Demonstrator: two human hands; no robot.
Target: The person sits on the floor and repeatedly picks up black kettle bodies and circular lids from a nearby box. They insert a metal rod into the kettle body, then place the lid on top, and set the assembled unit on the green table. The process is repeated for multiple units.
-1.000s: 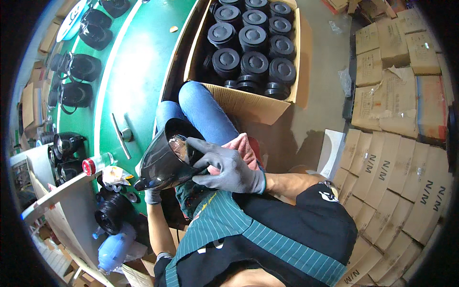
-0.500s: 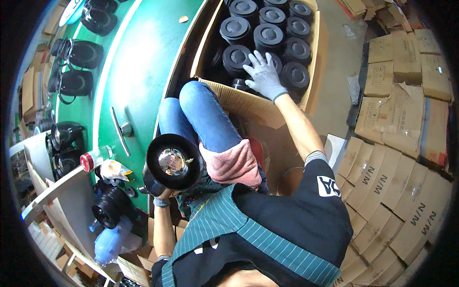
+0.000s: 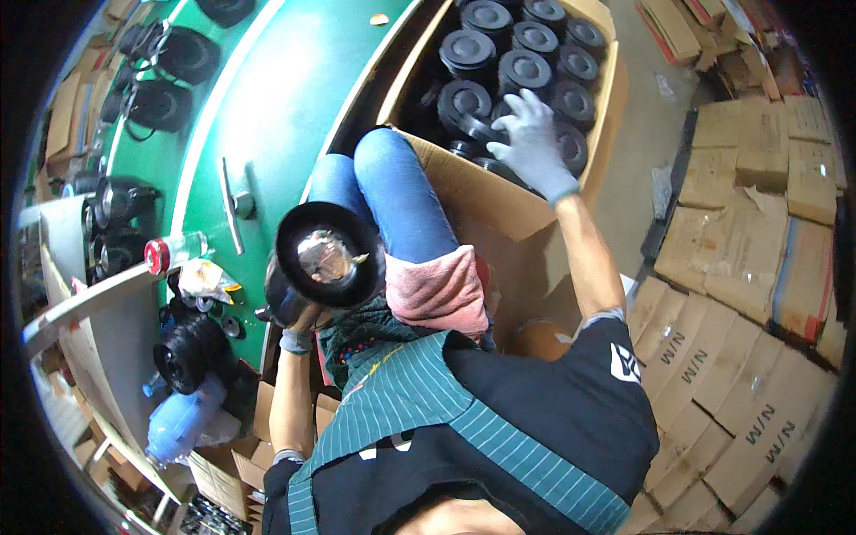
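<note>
My left hand (image 3: 303,316) grips a black round open-topped vessel (image 3: 287,248) above my lap, its dark rim tilted toward me and its bottom shiny like metal. The hand is partly hidden below the vessel. At the near side of an open cardboard box (image 3: 473,183), my gloved right hand (image 3: 539,147) has its fingers and thumb around the edge of a black round lid (image 3: 481,129), which is tilted up. Several more black round lids (image 3: 524,69) stand in rows and stacks in the box. Both hands wear grey gloves.
A green worktable (image 3: 276,98) is on the left, with a metal handle (image 3: 232,207), a red-capped jar (image 3: 174,252) and several black appliances (image 3: 165,105). Stacked cartons (image 3: 722,348) fill the right side. A pink cloth (image 3: 437,290) lies on my lap.
My right hand has gone from spread over the lids to closed on one, tilting it up. The left hand still holds the vessel. The whole view has shifted slightly.
</note>
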